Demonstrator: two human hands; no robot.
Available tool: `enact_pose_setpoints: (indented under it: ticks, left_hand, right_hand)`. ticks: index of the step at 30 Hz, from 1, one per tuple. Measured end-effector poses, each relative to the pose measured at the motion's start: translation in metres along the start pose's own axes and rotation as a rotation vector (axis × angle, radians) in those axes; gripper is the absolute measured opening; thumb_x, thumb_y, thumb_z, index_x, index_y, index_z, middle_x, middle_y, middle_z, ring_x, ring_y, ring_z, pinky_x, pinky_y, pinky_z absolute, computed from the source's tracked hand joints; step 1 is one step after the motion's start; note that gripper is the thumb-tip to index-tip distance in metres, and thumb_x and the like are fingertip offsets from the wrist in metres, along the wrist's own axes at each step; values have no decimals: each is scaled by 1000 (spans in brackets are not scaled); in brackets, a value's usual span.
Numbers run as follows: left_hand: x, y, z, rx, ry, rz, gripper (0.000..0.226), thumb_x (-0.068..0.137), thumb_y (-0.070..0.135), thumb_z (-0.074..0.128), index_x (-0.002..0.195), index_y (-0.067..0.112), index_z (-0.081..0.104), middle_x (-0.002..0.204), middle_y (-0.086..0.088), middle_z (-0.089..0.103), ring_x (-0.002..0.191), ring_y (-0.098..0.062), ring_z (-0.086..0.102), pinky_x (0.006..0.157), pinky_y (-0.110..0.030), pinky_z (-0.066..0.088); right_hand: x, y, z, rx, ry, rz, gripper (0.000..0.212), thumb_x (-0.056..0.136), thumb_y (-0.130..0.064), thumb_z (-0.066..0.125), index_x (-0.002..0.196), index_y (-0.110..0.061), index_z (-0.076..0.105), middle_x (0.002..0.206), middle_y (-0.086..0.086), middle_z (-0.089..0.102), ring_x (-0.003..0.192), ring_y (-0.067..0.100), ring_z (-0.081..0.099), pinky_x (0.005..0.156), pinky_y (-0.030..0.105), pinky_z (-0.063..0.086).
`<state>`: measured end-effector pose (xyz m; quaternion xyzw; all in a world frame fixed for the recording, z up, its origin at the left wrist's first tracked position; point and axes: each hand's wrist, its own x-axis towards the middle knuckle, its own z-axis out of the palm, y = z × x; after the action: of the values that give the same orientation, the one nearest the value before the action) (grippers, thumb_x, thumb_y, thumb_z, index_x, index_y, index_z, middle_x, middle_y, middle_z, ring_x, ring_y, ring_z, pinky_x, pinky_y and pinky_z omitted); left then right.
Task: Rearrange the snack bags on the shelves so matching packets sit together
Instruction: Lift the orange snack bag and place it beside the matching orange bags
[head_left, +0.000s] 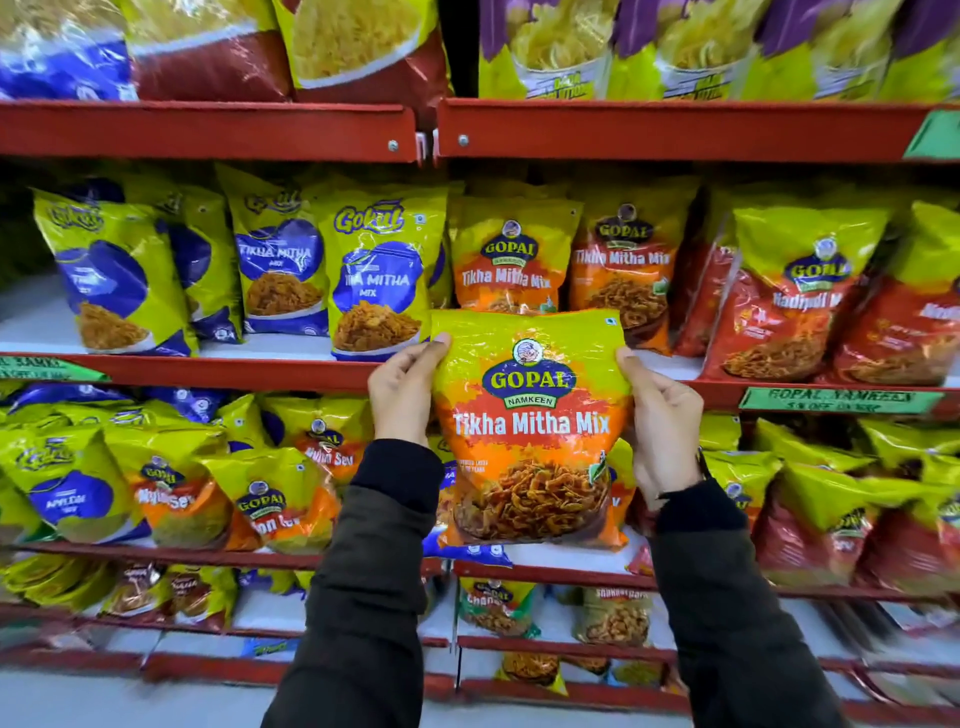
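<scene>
We have the Gopal Tikha Mitha Mix packet (530, 431) up in front of the shelves, held upright and facing us; our left hand (402, 395) pinches its left edge and our right hand (660, 421) its right edge, the fingers (626, 358) of both clamped on the foil, thumbs on the front face. We judge this the carrying step — the packet is in the air, not yet shelved.

Its matches stand at twelve o'clock from it: two orange Tikha Mitha Mix bags (511, 254) on the middle shelf (270, 371), just behind the packet's top edge; the next move, as we see it, calls for lifting the packet over the red shelf lip and setting it upright in front of or beside those two.

At ten o'clock stand the blue Gokul Tikha Mitha bags (379, 280) — same flavour name, another brand — so we must not drift left; at two o'clock the red Gopal bags (800, 301) crowd close, leaving little gap; the row is tight, and pushing in could tip a neighbour; the lower shelf's mixed bags (182, 493) remain unsorted.
</scene>
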<state>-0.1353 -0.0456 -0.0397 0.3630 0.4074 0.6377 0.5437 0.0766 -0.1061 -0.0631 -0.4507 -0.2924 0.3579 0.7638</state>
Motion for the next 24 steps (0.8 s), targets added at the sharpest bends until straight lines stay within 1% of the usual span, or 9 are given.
enact_pose_setpoints:
  ticks: [5, 8, 10, 13, 15, 17, 20, 22, 24]
  left_hand:
    - [-1, -6, 21, 19, -53, -27, 24, 80, 20, 79, 57, 23, 75, 77, -4, 75, 87, -25, 67, 92, -47, 54]
    - [8, -5, 44, 64, -103, -10, 16, 79, 28, 79, 64, 23, 75, 87, -5, 76, 92, -28, 69, 93, -48, 54]
    - [17, -1, 66, 92, -132, 19, 19, 72, 40, 81, 73, 22, 75, 98, -9, 77, 99, -32, 70, 96, -51, 54]
    - [41, 3, 106, 112, -156, 87, 26, 69, 45, 78, 77, 21, 73, 94, -8, 74, 92, -26, 67, 93, -52, 54]
    - [57, 6, 137, 132, -175, 145, 19, 76, 40, 76, 72, 22, 71, 86, -5, 71, 86, -22, 62, 90, -49, 52]
    - [71, 5, 162, 141, -175, 186, 17, 84, 32, 73, 71, 22, 68, 76, 1, 66, 81, -17, 59, 82, -40, 48]
    - [96, -5, 197, 146, -151, 185, 22, 88, 28, 71, 68, 24, 61, 68, 11, 60, 68, -9, 53, 70, -28, 41]
    - [109, -16, 211, 166, -130, 200, 28, 89, 28, 70, 64, 27, 57, 55, 12, 54, 52, -3, 44, 60, -26, 36]
    - [120, -26, 220, 204, -113, 223, 24, 90, 26, 69, 69, 24, 58, 53, 11, 52, 44, 0, 45, 54, -16, 36]
  right_hand:
    - [12, -3, -20, -8, -2, -49, 50, 81, -40, 77, 74, 7, 62, 86, 16, 51, 85, 26, 43, 74, 41, 39]
    - [35, -10, -30, -65, 10, -106, 70, 77, -52, 79, 68, 11, 50, 94, 12, 39, 86, 26, 36, 85, 45, 54]
    - [57, -20, -33, -91, 38, -149, 81, 74, -58, 79, 67, 16, 45, 83, 15, 42, 83, 24, 38, 84, 47, 55]
    - [85, -48, -29, -133, 70, -214, 62, 80, -54, 74, 54, -6, 47, 63, 13, 33, 63, 21, 34, 61, 34, 36]
    - [109, -65, -26, -178, 98, -291, 63, 90, -39, 69, 42, -22, 32, 46, -2, 24, 50, 16, 18, 52, 24, 27]
    - [132, -76, -26, -207, 138, -334, 66, 93, -32, 66, 43, -24, 24, 43, -13, 15, 46, 14, 11, 50, 24, 23]
    - [169, -80, -26, -208, 207, -364, 64, 94, -30, 66, 47, -25, 23, 41, -14, 14, 44, 10, 11, 49, 20, 26]
    - [191, -77, -26, -250, 255, -334, 61, 92, -32, 68, 49, -23, 27, 40, -15, 16, 44, 8, 13, 48, 21, 21]
    - [210, -69, -27, -278, 286, -302, 53, 91, -34, 70, 52, -20, 37, 47, -13, 23, 50, 7, 21, 53, 20, 26]
